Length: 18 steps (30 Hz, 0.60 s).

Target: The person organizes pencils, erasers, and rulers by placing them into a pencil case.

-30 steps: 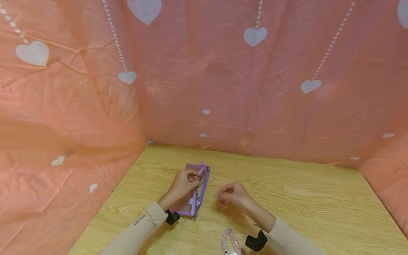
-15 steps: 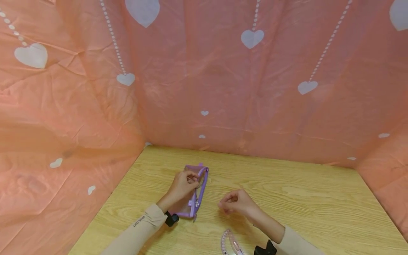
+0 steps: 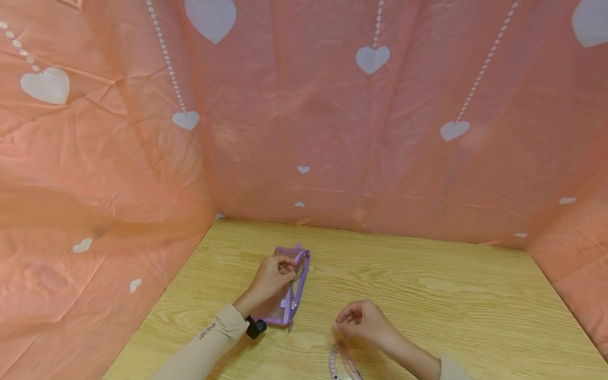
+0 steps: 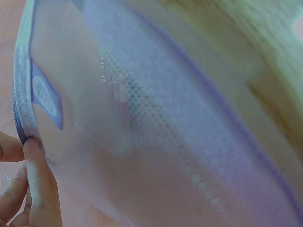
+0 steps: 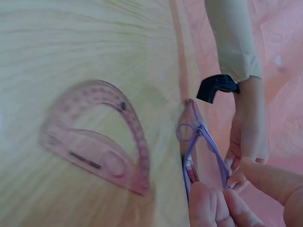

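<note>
A see-through zip pouch (image 3: 287,315) with purple edging stands on the table, its mouth spread. My left hand (image 3: 268,277) pinches the zip edge between thumb and fingers, which the left wrist view shows close up beside a small purple tab (image 4: 46,97). Some slim items inside the pouch are visible through its mouth but hard to make out. To the right, my right hand (image 3: 368,326) hovers over the table with loosely bent fingers and nothing in them. Just below it lies a clear pink protractor (image 3: 333,361), seen whole in the right wrist view (image 5: 135,177).
The wood-grain table (image 3: 427,295) is enclosed at the back and sides by orange-pink sheeting (image 3: 332,132) printed with white hearts. A black wrist camera (image 3: 256,328) sits on the left wrist, near the pouch's lower end.
My right hand has moved away from the pouch, toward me and slightly right, nearer the protractor. The left hand keeps its pinch on the pouch edge.
</note>
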Tool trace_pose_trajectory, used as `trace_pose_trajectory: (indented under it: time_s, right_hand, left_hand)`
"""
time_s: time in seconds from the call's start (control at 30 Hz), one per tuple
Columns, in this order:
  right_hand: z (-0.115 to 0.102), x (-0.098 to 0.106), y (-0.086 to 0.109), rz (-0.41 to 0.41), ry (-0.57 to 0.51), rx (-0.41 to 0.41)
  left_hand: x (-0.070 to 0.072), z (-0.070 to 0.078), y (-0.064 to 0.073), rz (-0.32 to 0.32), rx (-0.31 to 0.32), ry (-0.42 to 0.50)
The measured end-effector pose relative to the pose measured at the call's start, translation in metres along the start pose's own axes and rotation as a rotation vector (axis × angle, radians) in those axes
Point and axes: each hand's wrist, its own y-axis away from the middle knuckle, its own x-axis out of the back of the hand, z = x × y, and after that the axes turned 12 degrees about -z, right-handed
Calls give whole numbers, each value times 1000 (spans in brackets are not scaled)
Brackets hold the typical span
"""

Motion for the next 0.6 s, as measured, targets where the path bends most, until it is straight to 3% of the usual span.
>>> trace_pose_trajectory:
  time_s: [0.43,0.6]
  right_hand:
    - [14,-11,25,30,125,56]
    - [23,-20,34,36,101,47]
  left_hand:
    - [-2,-1,-1,11,-6,-4]
    - [-2,-1,0,13,2,-8]
